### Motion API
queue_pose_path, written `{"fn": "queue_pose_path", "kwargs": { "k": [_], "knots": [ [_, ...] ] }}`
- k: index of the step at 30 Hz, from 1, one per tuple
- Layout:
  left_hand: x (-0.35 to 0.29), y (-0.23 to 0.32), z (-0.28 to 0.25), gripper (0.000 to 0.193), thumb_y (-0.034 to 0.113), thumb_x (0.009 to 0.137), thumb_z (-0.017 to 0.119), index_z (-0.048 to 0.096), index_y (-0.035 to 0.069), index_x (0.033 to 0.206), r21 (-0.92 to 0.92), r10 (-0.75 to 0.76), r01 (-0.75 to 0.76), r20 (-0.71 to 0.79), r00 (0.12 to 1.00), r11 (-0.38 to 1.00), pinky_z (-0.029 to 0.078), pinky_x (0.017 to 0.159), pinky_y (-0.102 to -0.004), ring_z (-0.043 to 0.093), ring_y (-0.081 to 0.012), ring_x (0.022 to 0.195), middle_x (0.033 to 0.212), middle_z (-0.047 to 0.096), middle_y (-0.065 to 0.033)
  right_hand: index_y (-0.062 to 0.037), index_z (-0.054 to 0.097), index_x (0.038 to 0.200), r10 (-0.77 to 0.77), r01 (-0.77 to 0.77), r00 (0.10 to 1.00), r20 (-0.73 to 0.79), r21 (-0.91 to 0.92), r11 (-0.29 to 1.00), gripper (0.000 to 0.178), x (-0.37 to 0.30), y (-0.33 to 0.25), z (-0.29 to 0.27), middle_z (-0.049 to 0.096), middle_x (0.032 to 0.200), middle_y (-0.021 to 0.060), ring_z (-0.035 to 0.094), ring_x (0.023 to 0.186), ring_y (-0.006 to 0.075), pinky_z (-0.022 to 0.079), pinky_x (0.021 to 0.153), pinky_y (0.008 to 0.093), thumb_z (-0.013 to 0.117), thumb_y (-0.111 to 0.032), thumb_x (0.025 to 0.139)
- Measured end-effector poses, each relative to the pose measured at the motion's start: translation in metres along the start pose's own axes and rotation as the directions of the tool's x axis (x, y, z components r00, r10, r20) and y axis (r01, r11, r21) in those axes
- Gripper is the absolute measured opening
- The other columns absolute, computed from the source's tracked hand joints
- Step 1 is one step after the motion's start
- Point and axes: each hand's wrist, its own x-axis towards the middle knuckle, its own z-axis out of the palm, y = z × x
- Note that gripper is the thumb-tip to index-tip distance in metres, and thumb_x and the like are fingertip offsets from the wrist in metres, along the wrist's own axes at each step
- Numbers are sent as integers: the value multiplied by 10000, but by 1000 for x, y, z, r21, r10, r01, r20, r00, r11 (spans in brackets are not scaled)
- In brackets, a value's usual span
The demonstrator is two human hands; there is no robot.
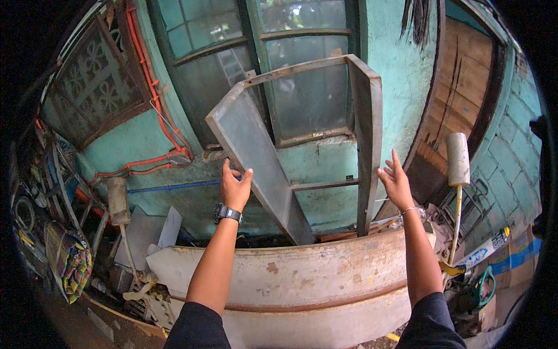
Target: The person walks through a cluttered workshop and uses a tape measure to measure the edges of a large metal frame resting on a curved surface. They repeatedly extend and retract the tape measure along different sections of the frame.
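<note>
A tall grey metal frame (251,148) stands in front of me, with two flat side panels, a bar across the top and a lower crossbar. My left hand (235,187), with a black watch on the wrist, is beside the left panel, thumb and fingers apart. Beside the right panel is my right hand (396,185), wearing a thin bracelet, its fingers stretched upward. Whether either hand touches the metal I cannot tell. Below the frame lies a long white panel (290,273) with chipped, rusty paint, and a second white strip runs along nearer to me.
Grey cylinders on thin poles rise at left (119,200) and right (458,160). Behind are a window (308,87), a turquoise wall with orange conduit (152,81), and a wooden door (459,87). A folded plaid cloth (68,262) and clutter fill the left; cardboard (520,270) lies right.
</note>
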Motion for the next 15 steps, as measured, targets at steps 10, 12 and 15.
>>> {"fn": "queue_pose_path", "kwargs": {
  "k": [10,12,15],
  "knots": [
    [-22,18,13,476,229,882,698,530,83,1302,-25,148,-152,-134,980,988,496,682,-450,630,-312,745,817,614,-113,-46,356,1491,-188,174,974,-128,-111,978,695,5,-40,24,550,1354,256,578,1223,362,487,976,417,701,-230,917],
    [-28,40,41,346,205,941,604,556,74,1257,-69,230,-223,106,967,972,494,663,-448,662,-340,753,822,676,-166,-25,378,1473,-233,203,960,-158,-184,962,676,11,-42,24,554,1346,259,578,1219,369,485,976,409,700,-231,916],
    [-5,43,72,444,111,934,591,494,-12,1350,-347,28,97,339,940,933,477,674,-330,610,-157,707,756,653,-83,5,408,1446,-256,212,954,-155,-254,944,648,20,-49,37,557,1333,270,576,1218,370,476,986,396,697,-230,916]
  ]
}}
